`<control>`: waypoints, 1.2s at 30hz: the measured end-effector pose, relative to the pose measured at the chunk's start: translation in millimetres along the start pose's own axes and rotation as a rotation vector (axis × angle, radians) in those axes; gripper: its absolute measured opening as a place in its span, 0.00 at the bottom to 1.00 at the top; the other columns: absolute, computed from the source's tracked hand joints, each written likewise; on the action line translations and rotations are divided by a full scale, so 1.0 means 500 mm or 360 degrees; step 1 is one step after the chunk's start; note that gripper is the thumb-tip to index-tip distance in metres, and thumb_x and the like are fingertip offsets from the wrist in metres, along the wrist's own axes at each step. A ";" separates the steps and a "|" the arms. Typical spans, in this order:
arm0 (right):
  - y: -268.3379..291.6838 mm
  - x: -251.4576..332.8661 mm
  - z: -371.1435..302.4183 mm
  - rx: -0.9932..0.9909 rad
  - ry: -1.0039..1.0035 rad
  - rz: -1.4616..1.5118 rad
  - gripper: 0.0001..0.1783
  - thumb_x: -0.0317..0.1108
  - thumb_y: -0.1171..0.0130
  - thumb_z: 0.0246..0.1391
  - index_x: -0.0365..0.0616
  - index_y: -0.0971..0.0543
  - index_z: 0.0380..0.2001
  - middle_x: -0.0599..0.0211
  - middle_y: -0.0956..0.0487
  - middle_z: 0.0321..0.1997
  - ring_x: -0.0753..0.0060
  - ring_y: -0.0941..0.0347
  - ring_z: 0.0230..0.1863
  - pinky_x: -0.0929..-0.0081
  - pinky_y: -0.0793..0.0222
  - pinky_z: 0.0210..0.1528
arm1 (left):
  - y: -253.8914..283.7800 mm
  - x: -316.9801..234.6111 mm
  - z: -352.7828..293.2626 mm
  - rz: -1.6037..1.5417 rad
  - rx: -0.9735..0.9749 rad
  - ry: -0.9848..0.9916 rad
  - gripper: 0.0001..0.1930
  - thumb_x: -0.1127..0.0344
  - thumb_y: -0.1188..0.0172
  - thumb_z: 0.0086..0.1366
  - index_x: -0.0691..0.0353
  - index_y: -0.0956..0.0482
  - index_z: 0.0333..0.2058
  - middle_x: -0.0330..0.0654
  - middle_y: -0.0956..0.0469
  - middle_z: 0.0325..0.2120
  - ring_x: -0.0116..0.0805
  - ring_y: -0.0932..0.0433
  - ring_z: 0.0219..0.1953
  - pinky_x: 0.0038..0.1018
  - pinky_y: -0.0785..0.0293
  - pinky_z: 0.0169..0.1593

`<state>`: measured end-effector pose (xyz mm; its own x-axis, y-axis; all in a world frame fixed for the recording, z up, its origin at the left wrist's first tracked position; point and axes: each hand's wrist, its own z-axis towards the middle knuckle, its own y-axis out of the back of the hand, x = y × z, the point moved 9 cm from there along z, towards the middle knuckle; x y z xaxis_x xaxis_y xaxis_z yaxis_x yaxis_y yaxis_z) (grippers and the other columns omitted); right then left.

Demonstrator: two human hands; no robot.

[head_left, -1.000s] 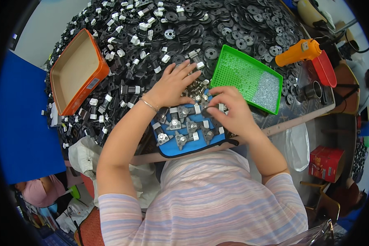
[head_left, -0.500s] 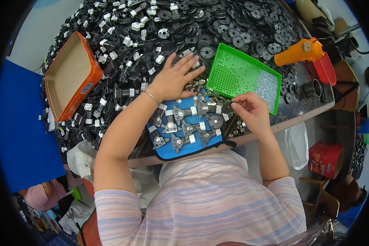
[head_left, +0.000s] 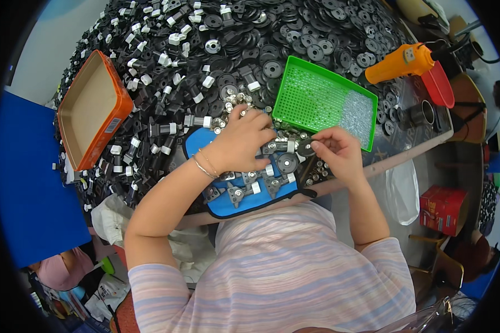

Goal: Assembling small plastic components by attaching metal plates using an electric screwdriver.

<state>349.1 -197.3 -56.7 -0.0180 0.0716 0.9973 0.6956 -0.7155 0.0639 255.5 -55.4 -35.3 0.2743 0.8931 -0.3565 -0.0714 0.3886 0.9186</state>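
Note:
My right hand pinches a small black disc between thumb and fingertips, at the right end of a blue mat. My left hand is over the mat's upper part, palm down, thumb apart from its bent fingers. Its fingertips are by a heap of small metal fittings; nothing shows in its grasp. Several black assemblies with white ends, such as this one, lie on the mat, some hidden under my left hand. One black wheel sits among them.
Black parts with white tips and black wheels are piled across the table. A green perforated tray holds small clear bits. Nearby are an orange-rimmed tray, an orange power screwdriver, a red bin and a metal cup.
My left hand has drawn back from the pile, down over the mat, and its fingers have bent. Metal fittings now show above it. My right hand stays nearly in place with the black disc.

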 end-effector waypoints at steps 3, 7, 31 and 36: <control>-0.001 -0.002 -0.002 0.0010 -0.0009 -0.0016 0.06 0.22 0.38 0.50 0.35 0.22 0.33 0.72 0.22 0.29 0.89 0.29 0.28 0.89 0.33 0.30 | -0.015 0.005 0.001 -0.0036 0.0086 0.0098 0.25 0.54 0.33 0.39 0.57 0.22 0.39 0.40 0.28 0.40 0.40 0.33 0.50 0.46 0.53 0.61; -0.014 -0.008 0.001 0.0059 -0.0091 -0.0102 0.08 0.21 0.39 0.51 0.36 0.23 0.36 0.74 0.23 0.29 0.88 0.28 0.29 0.90 0.33 0.30 | -0.023 0.009 -0.007 -0.0018 0.0124 0.0190 0.26 0.54 0.32 0.38 0.58 0.21 0.38 0.40 0.27 0.38 0.39 0.32 0.48 0.45 0.53 0.61; -0.168 0.077 0.029 0.0285 0.0465 -0.1441 0.21 0.37 0.33 0.41 0.42 0.23 0.41 0.60 0.22 0.38 0.56 0.23 0.36 0.65 0.27 0.38 | -0.001 0.023 -0.041 -0.0150 -0.0259 0.0356 0.37 0.57 0.31 0.39 0.60 0.32 0.51 0.43 0.25 0.38 0.40 0.30 0.48 0.48 0.51 0.61; -0.188 0.067 0.029 0.0444 0.0450 -0.1570 0.26 0.37 0.31 0.37 0.43 0.24 0.43 0.62 0.25 0.41 0.57 0.24 0.39 0.65 0.27 0.40 | -0.003 0.023 -0.041 -0.0154 -0.0260 0.0353 0.38 0.58 0.31 0.39 0.60 0.32 0.52 0.43 0.25 0.39 0.40 0.30 0.48 0.48 0.51 0.61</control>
<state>293.3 -117.7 -29.8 -0.8052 0.3435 0.4833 0.4214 -0.2418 0.8740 239.1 -40.9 -44.2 0.0719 0.8710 -0.4861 -0.2133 0.4895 0.8455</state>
